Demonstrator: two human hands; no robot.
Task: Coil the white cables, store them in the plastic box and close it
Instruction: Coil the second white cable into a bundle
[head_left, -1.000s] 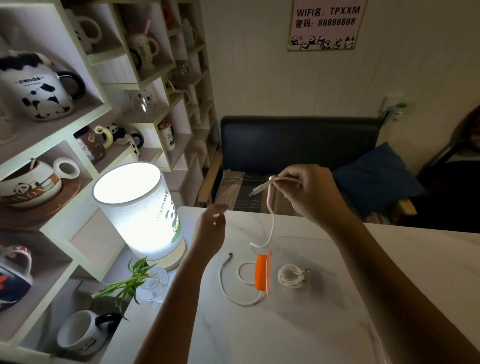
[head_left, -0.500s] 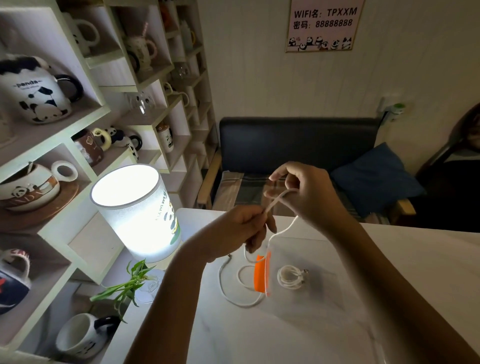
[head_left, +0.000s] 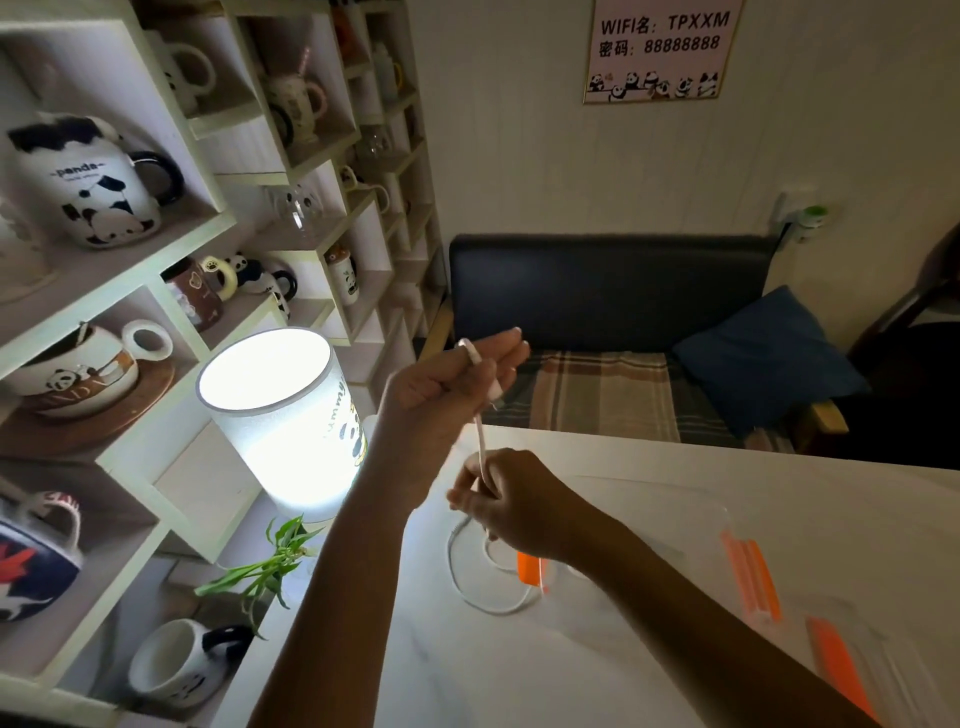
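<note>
Left hand (head_left: 447, 387): raised, pinching the white cable (head_left: 481, 441) near its plug.
Right hand (head_left: 511, 501): directly below, gripping the same near-vertical strand.

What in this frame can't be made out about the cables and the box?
- Head view: the right hand and forearm cover part of the plastic box; no coiled cable shows inside it.
- The white cable disappears inside the right fist; its path there is hidden.
- The box lid is cut off by the right edge.
- How the left hand wraps the cable: blurred.
</note>
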